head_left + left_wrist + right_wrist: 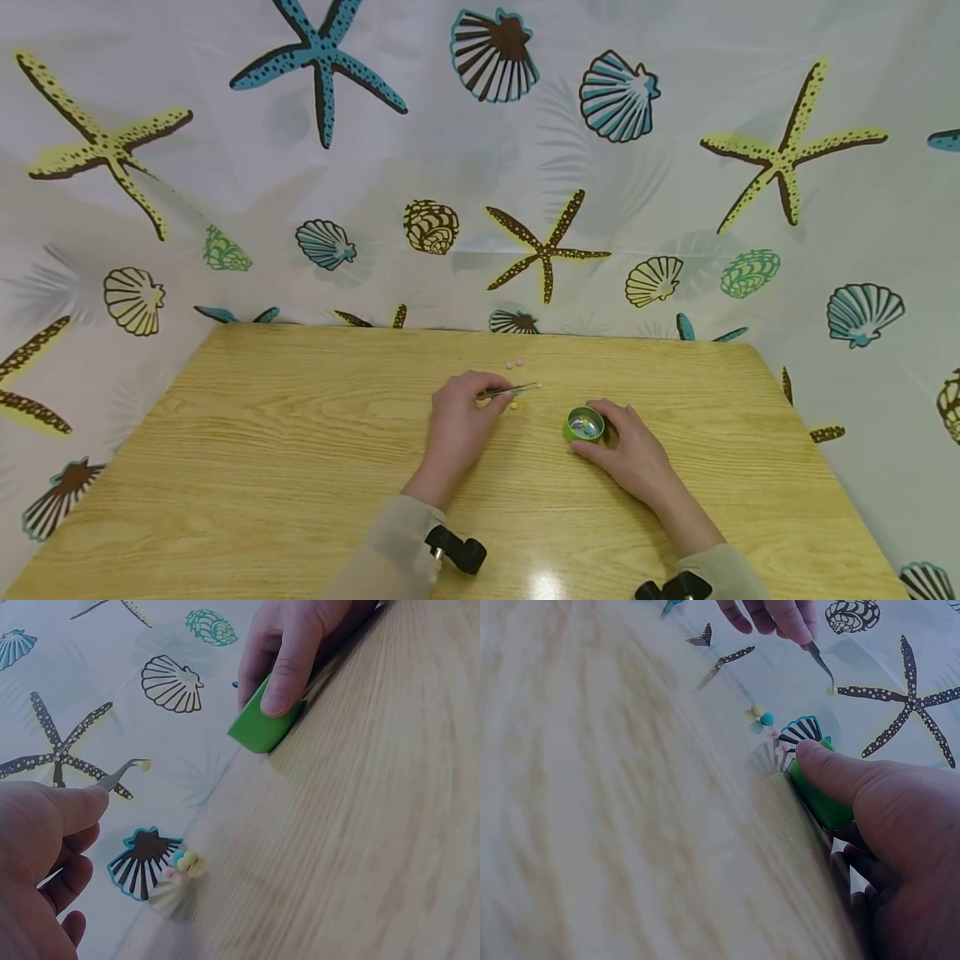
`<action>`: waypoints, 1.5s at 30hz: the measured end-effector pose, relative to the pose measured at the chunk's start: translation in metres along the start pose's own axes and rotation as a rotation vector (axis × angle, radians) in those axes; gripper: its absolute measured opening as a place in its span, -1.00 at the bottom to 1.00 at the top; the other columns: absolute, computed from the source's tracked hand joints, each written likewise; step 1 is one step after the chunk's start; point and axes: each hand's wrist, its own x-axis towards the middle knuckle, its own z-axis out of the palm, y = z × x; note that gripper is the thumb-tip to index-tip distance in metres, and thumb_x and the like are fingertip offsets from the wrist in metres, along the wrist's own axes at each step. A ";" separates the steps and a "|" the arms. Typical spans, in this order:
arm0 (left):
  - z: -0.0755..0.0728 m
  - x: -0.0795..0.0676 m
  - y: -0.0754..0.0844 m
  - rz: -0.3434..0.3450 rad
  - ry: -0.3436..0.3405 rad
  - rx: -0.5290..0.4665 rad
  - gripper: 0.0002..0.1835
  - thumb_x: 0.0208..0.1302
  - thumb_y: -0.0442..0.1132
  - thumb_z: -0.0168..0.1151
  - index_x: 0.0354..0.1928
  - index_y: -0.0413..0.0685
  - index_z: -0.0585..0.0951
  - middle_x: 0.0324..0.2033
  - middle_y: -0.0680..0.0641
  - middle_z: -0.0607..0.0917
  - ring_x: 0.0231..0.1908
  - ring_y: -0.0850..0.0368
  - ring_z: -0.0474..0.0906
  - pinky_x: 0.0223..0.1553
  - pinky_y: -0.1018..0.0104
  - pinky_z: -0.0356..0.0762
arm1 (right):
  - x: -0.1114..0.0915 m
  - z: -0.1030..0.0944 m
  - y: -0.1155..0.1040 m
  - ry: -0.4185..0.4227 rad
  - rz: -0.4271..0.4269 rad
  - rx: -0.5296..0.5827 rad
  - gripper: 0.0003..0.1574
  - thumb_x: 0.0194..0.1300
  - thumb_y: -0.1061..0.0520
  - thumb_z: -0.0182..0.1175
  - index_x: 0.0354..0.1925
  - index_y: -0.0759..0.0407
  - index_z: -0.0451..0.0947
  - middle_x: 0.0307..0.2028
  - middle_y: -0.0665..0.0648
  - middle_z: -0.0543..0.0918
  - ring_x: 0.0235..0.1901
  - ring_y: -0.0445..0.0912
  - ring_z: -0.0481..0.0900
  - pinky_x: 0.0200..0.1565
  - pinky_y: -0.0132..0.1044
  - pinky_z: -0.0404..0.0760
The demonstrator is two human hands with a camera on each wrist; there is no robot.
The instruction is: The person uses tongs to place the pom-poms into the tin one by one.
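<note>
My left hand (463, 414) pinches a pair of metal tweezers (510, 390) between thumb and fingers. In the left wrist view, the bent tips of the tweezers (120, 775) hold a small pale yellow bead (145, 766) above the table. My right hand (630, 450) grips a small round green tin (574, 434), thumb on the near side and fingers round the far side. The tin stands upright on the table with its top uncovered, and some small blue and yellow bits show inside. From the right wrist camera, the thumb presses the tin's green wall (821, 796).
Several loose beads lie on the wooden table (300, 433) by the left hand: pink beads (519, 362) farther back, a yellow bead (513, 406) nearer, and a teal bead (178, 857). A cloth printed with shells and starfish (420, 158) hangs behind the table's far edge.
</note>
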 end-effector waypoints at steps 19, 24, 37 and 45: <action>0.025 -0.011 0.021 0.125 -0.090 0.035 -0.91 0.43 -0.15 0.57 -0.09 0.17 0.89 -0.15 0.16 0.85 -0.06 0.09 0.73 0.31 -0.20 0.48 | 0.001 0.000 -0.002 0.008 -0.007 0.004 -0.19 0.40 -0.17 0.57 0.46 0.05 0.57 0.45 0.23 0.60 0.61 0.34 0.26 0.60 0.37 0.06; 0.031 -0.014 0.021 0.141 -0.103 0.048 -0.92 0.42 -0.16 0.59 -0.11 0.17 0.89 -0.18 0.16 0.84 -0.10 0.10 0.72 0.29 -0.20 0.50 | 0.001 -0.001 -0.002 0.001 0.002 0.002 -0.18 0.40 -0.17 0.57 0.47 0.05 0.56 0.47 0.24 0.58 0.63 0.38 0.19 0.59 0.41 0.08; 0.037 -0.017 0.021 0.137 -0.104 0.078 -0.91 0.37 -0.17 0.62 -0.13 0.16 0.90 -0.25 0.16 0.80 -0.15 0.08 0.70 0.16 -0.18 0.55 | 0.000 -0.002 -0.004 -0.004 0.010 0.000 -0.15 0.41 -0.17 0.56 0.50 0.09 0.54 0.49 0.26 0.55 0.64 0.41 0.14 0.58 0.42 0.08; 0.036 -0.017 0.019 0.110 -0.114 0.066 -0.91 0.40 -0.15 0.60 -0.10 0.17 0.89 -0.21 0.17 0.81 -0.09 0.07 0.71 0.24 -0.23 0.51 | 0.000 -0.002 -0.004 -0.005 0.004 0.000 -0.16 0.41 -0.16 0.56 0.49 0.09 0.54 0.48 0.26 0.56 0.63 0.40 0.17 0.58 0.42 0.09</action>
